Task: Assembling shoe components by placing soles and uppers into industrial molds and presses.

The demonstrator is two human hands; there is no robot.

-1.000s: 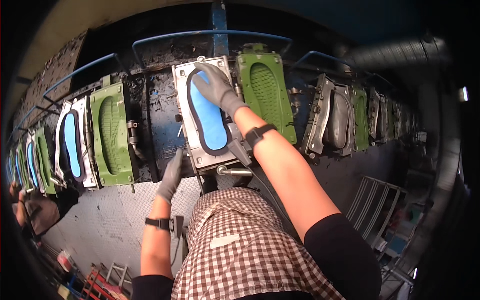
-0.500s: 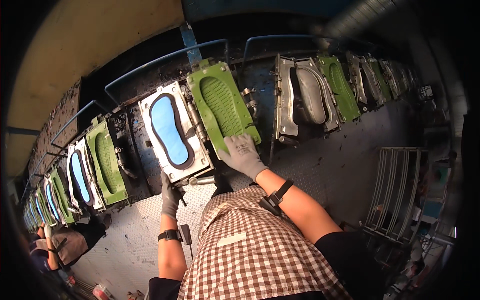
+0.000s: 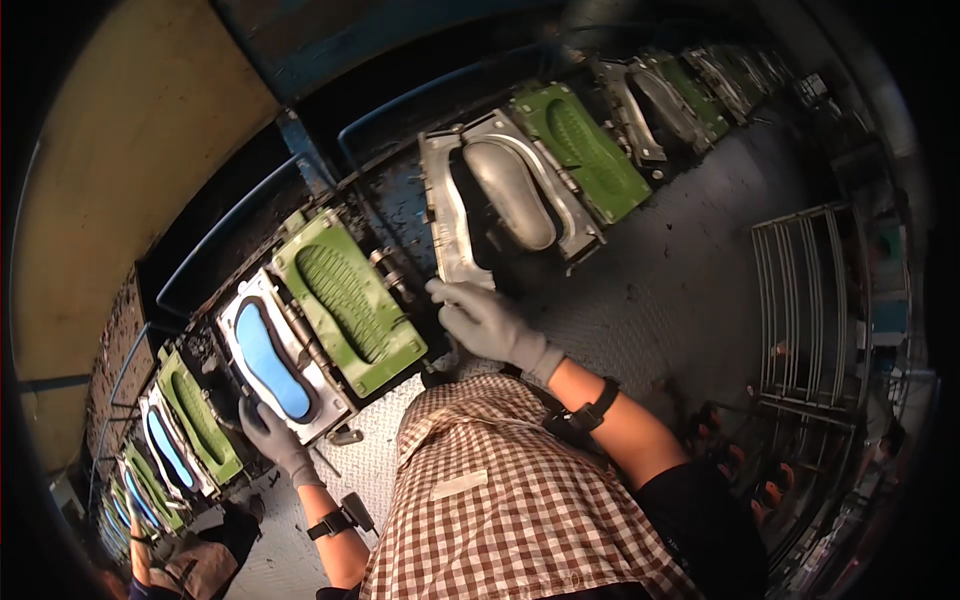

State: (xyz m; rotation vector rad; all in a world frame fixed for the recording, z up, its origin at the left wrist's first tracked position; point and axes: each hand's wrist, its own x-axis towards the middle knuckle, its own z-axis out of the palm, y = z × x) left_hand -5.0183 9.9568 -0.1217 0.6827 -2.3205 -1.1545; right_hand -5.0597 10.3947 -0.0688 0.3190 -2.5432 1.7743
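Note:
A white metal mould plate (image 3: 322,408) with a blue foot-shaped insert (image 3: 268,358) lies at my left. Hinged to its right is a green sole-mould plate (image 3: 395,362) with a treaded hollow. My left hand (image 3: 275,442), in a grey glove, is at the white plate's lower left edge, fingers stretched upward; whether they touch it I cannot tell. My gloved right hand (image 3: 492,328) is right of the green plate, fingers extended leftward just below the corner of a silver mould frame (image 3: 455,235). That open frame surrounds a grey metal foot form (image 3: 510,195). Neither hand visibly holds anything.
More moulds run along the line: a green plate (image 3: 590,150) at right and a blue-filled mould (image 3: 170,450) at left. A co-worker's arm (image 3: 138,550) reaches in at lower left. A metal rack (image 3: 805,310) stands right; blue rails (image 3: 235,225) run behind.
The moulds now sit further left and lower in view. My right hand has left the green plate for the silver frame's corner. My left hand has shifted left along the white plate.

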